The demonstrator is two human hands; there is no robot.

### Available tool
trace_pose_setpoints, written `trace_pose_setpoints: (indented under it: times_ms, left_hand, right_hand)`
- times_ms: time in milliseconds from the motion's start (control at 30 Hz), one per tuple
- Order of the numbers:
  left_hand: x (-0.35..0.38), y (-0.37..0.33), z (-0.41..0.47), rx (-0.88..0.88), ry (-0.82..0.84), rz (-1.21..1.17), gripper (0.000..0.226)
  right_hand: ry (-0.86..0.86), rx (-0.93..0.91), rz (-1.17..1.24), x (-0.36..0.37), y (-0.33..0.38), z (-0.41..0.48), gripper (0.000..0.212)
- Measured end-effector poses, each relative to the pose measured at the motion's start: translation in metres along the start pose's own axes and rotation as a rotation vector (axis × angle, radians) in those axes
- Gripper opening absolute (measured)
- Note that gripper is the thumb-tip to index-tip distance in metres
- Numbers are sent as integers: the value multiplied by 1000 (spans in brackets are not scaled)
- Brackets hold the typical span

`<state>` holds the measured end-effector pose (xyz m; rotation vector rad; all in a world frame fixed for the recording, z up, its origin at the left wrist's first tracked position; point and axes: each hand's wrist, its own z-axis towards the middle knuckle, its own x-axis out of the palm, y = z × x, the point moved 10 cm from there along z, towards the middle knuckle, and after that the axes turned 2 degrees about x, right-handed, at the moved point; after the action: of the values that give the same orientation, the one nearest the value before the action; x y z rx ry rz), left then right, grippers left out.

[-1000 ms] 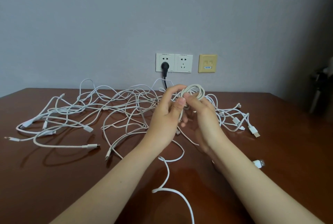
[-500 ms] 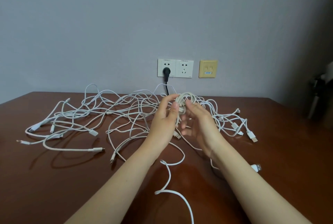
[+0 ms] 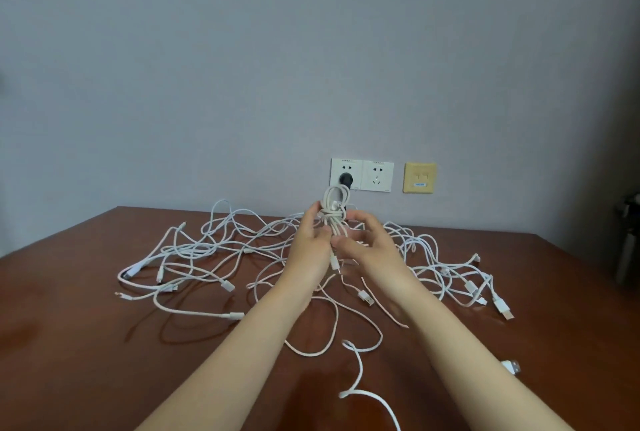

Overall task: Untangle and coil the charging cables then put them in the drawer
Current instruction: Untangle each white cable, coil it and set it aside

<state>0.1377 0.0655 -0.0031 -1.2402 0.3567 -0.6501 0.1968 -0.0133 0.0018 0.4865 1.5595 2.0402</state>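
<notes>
Just below the white plastic wall socket [image 3: 362,174], a thin, smooth white cable wound into a small oval coil [image 3: 334,212], cinched round its middle, stands upright between both hands. The left hand [image 3: 311,247] curls its fingers round the waist, and the right hand [image 3: 367,247] pinches the lower strands between thumb and fingertips. Beneath the socket, a loose tangle of white cables [image 3: 221,243] with blocky plugs sprawls over the glossy reddish-brown table [image 3: 86,344].

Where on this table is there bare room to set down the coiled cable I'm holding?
The table is bare at its near-left corner, in front of the tangled cables, and along its right edge past the USB plug. The middle is crowded.
</notes>
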Motion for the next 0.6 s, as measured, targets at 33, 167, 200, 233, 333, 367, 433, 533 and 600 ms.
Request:
trace_pose_setpoints:
  times_ms: [33, 167, 200, 233, 333, 367, 433, 533, 600]
  left_hand:
    - [-4, -5, 0, 13, -5, 32, 44]
    - [-19, -28, -2, 58, 29, 151, 41]
    - [-24, -34, -5, 65, 33, 162, 39]
    - [-29, -40, -6, 70, 30, 163, 40]
    - [-49, -53, -6, 63, -1, 190, 37]
    - [-57, -57, -6, 57, -15, 211, 36]
    - [-71, -65, -5, 47, -23, 249, 35]
    - [-97, -79, -6, 55, -75, 305, 30]
    - [-115, -83, -8, 45, -102, 337, 31]
  right_hand:
    - [-2, -13, -14, 4, 5, 0, 32]
    - [-32, -87, -107, 19, 23, 1, 36]
    - [-37, -103, -127, 23, 27, 1, 35]
    - [-38, -112, -132, 28, 31, 0, 35]
    - [-53, -129, -169, 41, 40, 2, 38]
    - [-49, -136, -179, 46, 44, 2, 38]
    - [-37, -138, -189, 55, 50, 3, 35]
    - [-27, -124, -176, 68, 58, 5, 27]
    - [-36, -118, -179, 76, 61, 8, 24]
